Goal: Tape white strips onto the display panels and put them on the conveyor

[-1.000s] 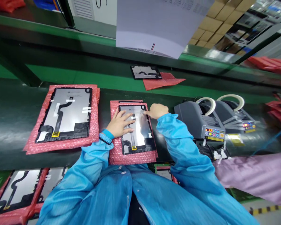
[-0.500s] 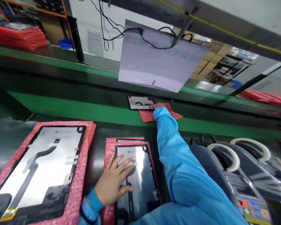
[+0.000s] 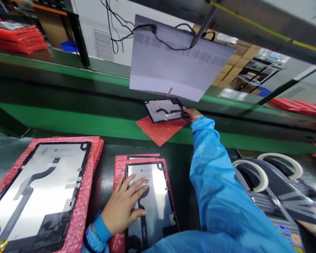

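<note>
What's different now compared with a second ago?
The right hand moved away from the near panel, reached forward and now grips the far panel by its right end, which looks raised. The red sheet beneath it has shifted left. The left hand stayed spread on the near panel.

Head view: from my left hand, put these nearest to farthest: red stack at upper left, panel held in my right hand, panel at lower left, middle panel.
1. Middle panel: directly under your left hand.
2. Lower-left panel: to that hand's left.
3. Held panel: ahead, in your right hand.
4. Red stack: farthest, at upper left.
</note>
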`<move>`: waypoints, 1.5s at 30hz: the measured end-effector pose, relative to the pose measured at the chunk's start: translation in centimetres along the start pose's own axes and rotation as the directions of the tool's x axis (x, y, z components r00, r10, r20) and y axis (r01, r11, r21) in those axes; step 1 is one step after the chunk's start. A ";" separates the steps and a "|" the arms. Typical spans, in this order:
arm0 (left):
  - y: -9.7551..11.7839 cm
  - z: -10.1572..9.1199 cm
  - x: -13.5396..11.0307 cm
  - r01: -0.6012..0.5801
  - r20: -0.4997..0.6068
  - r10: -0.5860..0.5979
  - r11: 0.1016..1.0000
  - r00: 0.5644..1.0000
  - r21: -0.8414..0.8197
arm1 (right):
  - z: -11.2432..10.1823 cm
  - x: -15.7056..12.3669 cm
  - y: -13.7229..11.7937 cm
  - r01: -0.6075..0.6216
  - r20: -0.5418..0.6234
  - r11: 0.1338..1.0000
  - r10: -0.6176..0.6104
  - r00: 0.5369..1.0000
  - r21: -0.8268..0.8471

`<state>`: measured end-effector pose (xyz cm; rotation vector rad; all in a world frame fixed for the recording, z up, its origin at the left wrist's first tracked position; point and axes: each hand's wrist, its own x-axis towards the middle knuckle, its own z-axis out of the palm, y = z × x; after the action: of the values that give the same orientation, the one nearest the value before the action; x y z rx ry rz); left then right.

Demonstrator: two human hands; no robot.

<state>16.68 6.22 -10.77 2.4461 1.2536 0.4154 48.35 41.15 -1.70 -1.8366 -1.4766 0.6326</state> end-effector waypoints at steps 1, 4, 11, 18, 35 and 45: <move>0.1 0.0 0.0 0.003 0.003 -0.003 1.000 1.000 -0.002 | 0.1 -0.7 0.0 0.003 0.013 1.000 -0.003 1.000 0.005; 0.2 0.0 0.0 0.007 0.019 -0.006 1.000 1.000 -0.027 | 1.5 -2.1 -0.4 0.038 0.021 0.999 -0.038 0.999 -0.032; -0.3 0.7 -0.2 0.002 -0.042 -0.004 0.999 0.999 -0.050 | 2.8 -3.1 -2.1 -0.063 0.047 0.991 0.069 0.997 -0.114; 3.1 -0.5 1.2 0.068 -0.242 -0.326 0.711 0.914 -0.700 | 0.7 -11.3 -5.7 -0.349 0.170 0.895 0.312 0.935 0.278; 6.6 -1.7 -0.4 0.066 0.181 -0.483 -0.246 0.857 -0.967 | 2.4 -52.2 2.5 -0.435 0.407 0.432 0.162 0.899 0.790; 3.0 -0.5 -0.4 0.183 0.059 -0.581 0.157 0.812 -0.970 | 0.2 -51.7 4.0 -0.446 0.481 0.471 0.051 0.875 0.761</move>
<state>18.39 4.42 -9.05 0.9142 1.1403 1.0878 38.56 -9.45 -7.23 -1.1107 -0.7731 1.6447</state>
